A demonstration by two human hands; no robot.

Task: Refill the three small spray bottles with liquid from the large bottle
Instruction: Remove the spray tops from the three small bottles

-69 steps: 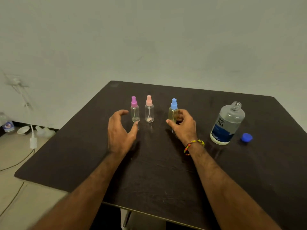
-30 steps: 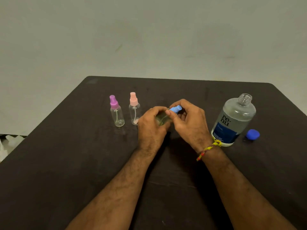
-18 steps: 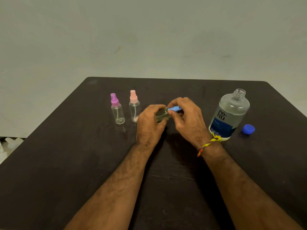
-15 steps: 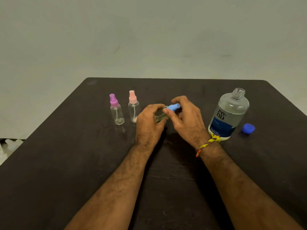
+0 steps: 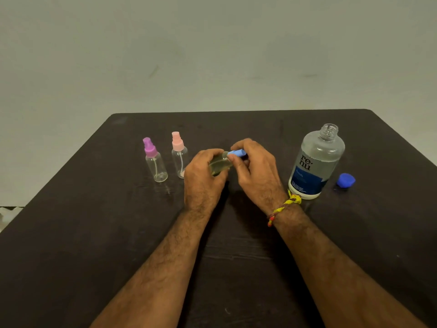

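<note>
Presently our left hand (image 5: 203, 181) grips the blue-topped spray bottle (image 5: 220, 165); our right hand (image 5: 256, 172) pinches its blue sprayer (image 5: 237, 153). We advise unscrewing it upright.

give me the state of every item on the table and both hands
blue-top spray bottle: tilted, held off the table
left hand: grips its body
right hand: pinches its blue top
purple-top bottle: upright, capped
pink-top bottle: upright, capped
large bottle: upright, uncapped
blue cap: on table

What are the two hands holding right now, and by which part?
Left hand grips the small clear spray bottle by its body; right hand pinches its blue spray cap between thumb and fingers.
</note>
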